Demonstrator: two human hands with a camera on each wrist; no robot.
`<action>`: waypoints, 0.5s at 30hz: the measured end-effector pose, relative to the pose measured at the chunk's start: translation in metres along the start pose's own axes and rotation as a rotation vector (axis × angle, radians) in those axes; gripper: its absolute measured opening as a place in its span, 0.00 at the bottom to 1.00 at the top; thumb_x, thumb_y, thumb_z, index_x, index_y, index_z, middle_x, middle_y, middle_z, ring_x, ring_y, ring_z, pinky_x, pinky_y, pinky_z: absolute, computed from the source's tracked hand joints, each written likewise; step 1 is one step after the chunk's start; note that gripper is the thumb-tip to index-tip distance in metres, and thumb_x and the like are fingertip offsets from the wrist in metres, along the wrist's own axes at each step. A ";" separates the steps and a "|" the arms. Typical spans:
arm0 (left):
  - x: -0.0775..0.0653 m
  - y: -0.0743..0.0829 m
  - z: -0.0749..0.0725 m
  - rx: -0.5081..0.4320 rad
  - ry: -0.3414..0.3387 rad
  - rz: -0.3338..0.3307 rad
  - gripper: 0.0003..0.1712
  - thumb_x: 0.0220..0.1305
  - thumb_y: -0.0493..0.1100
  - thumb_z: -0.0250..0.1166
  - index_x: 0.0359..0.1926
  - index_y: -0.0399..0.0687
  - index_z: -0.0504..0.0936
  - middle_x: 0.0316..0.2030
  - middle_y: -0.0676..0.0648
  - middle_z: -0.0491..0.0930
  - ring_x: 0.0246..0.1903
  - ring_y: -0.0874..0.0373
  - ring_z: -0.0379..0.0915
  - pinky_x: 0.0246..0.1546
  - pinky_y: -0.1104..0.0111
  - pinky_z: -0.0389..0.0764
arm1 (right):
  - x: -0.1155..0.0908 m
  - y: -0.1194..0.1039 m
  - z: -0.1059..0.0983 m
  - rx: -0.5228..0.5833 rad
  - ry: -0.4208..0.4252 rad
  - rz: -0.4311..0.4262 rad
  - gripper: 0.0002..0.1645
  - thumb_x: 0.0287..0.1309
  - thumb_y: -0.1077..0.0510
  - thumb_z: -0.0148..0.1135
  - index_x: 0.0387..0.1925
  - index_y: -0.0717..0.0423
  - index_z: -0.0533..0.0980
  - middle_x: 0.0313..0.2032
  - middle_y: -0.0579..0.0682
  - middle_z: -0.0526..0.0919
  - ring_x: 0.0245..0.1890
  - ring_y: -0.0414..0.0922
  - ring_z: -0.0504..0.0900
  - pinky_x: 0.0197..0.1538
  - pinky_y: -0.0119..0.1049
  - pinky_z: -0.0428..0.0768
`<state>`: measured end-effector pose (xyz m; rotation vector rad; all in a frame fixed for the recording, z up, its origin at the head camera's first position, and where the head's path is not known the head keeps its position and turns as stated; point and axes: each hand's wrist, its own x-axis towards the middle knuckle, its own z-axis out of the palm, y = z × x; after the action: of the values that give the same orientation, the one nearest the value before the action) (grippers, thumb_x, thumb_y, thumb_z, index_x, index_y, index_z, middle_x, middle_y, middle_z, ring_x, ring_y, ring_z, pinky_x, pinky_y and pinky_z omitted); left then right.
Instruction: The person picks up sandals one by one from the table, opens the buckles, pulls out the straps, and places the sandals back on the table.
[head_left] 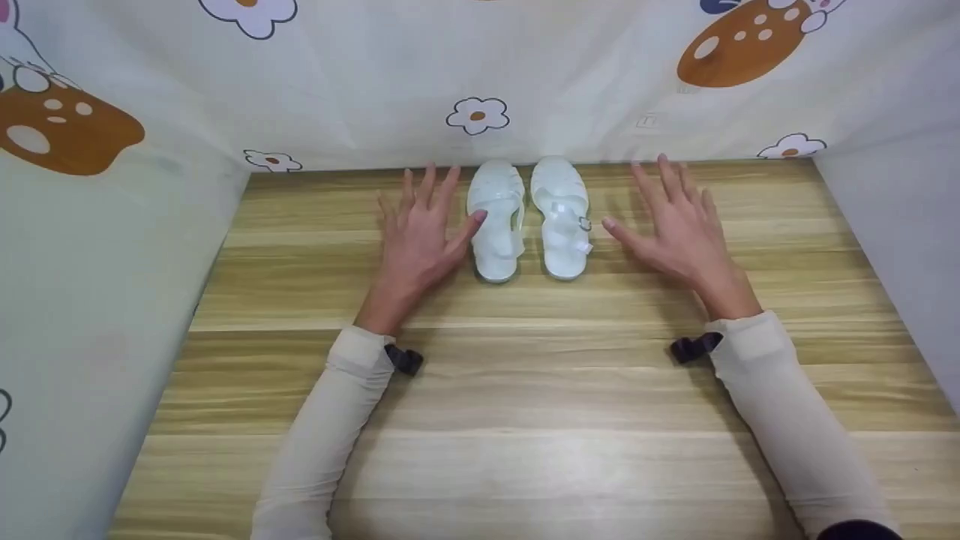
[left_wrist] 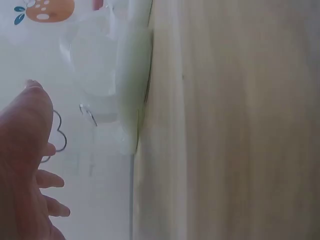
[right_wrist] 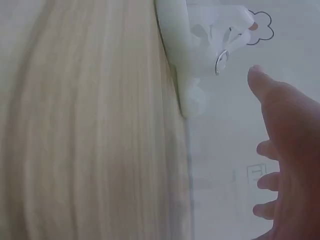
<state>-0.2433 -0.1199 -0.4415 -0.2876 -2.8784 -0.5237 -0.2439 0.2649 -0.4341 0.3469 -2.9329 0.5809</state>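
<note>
Left sandal: this white sandal (head_left: 497, 236) lies sole-down on the wood-grain tabletop (head_left: 525, 390), its toe by the patterned cloth (head_left: 375, 97); the level base likely keeps it from rocking.
Right sandal: the matching sandal (head_left: 561, 229) sits just right of the left sandal, a narrow gap between them, toes pointing the same way, so the two read as a tidy pair.
Buckle: the metal buckle (head_left: 585, 223) is on the right sandal's outer side, facing away from the left sandal.
Left hand: this hand (head_left: 420, 244) is just left of the left sandal, fingers spread wide and gripping nothing; the thumb overlaps the sandal's edge from above, though contact cannot be told.
Right hand: this one (head_left: 686, 240) is right of the left sandal, past its mate, fingers fanned, holding nothing.
Forearms: both sleeves (head_left: 315, 450) angle inward toward the left sandal.
</note>
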 end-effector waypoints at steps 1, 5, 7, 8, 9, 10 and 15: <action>0.000 0.003 0.000 -0.007 0.003 0.016 0.49 0.76 0.82 0.41 0.88 0.68 0.51 0.88 0.44 0.49 0.87 0.36 0.39 0.81 0.27 0.33 | 0.000 -0.002 0.001 0.008 0.015 -0.010 0.57 0.67 0.18 0.55 0.88 0.32 0.49 0.89 0.55 0.44 0.87 0.66 0.44 0.78 0.82 0.49; -0.004 0.021 0.000 -0.039 0.032 0.099 0.47 0.78 0.78 0.43 0.87 0.62 0.55 0.87 0.42 0.53 0.87 0.39 0.45 0.84 0.33 0.39 | 0.000 -0.010 0.005 0.057 0.073 -0.031 0.52 0.69 0.22 0.58 0.86 0.30 0.55 0.88 0.53 0.51 0.84 0.66 0.57 0.69 0.82 0.66; -0.007 0.030 0.000 -0.056 0.057 0.150 0.46 0.80 0.75 0.47 0.86 0.58 0.59 0.86 0.40 0.56 0.86 0.39 0.50 0.85 0.36 0.47 | 0.000 -0.014 0.008 0.079 0.090 -0.037 0.50 0.70 0.23 0.58 0.86 0.29 0.56 0.87 0.52 0.54 0.82 0.66 0.62 0.65 0.82 0.71; -0.009 0.034 -0.001 -0.065 0.065 0.172 0.44 0.80 0.73 0.49 0.85 0.56 0.60 0.85 0.40 0.57 0.85 0.39 0.52 0.84 0.38 0.52 | 0.000 -0.016 0.009 0.090 0.098 -0.043 0.49 0.70 0.24 0.58 0.85 0.29 0.57 0.87 0.51 0.55 0.82 0.66 0.63 0.63 0.82 0.73; -0.010 0.039 -0.001 -0.075 0.073 0.192 0.43 0.81 0.71 0.51 0.85 0.55 0.61 0.84 0.40 0.59 0.84 0.40 0.55 0.83 0.40 0.57 | 0.000 -0.019 0.010 0.098 0.104 -0.051 0.48 0.71 0.25 0.59 0.85 0.30 0.58 0.86 0.51 0.57 0.81 0.65 0.65 0.61 0.81 0.74; -0.012 0.043 -0.001 -0.085 0.078 0.209 0.42 0.81 0.69 0.54 0.84 0.54 0.63 0.84 0.40 0.60 0.82 0.40 0.58 0.82 0.41 0.62 | 0.000 -0.021 0.011 0.109 0.108 -0.060 0.47 0.72 0.26 0.59 0.85 0.31 0.59 0.86 0.51 0.58 0.81 0.64 0.66 0.61 0.79 0.75; -0.014 0.062 -0.003 -0.138 0.053 0.286 0.34 0.80 0.56 0.63 0.79 0.50 0.70 0.77 0.41 0.71 0.75 0.44 0.71 0.75 0.51 0.75 | -0.001 -0.027 0.017 0.199 0.119 -0.105 0.41 0.75 0.35 0.62 0.81 0.44 0.67 0.81 0.53 0.67 0.67 0.59 0.82 0.55 0.62 0.87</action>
<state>-0.2151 -0.0659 -0.4221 -0.6829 -2.6897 -0.6641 -0.2372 0.2342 -0.4398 0.4675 -2.7311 0.8493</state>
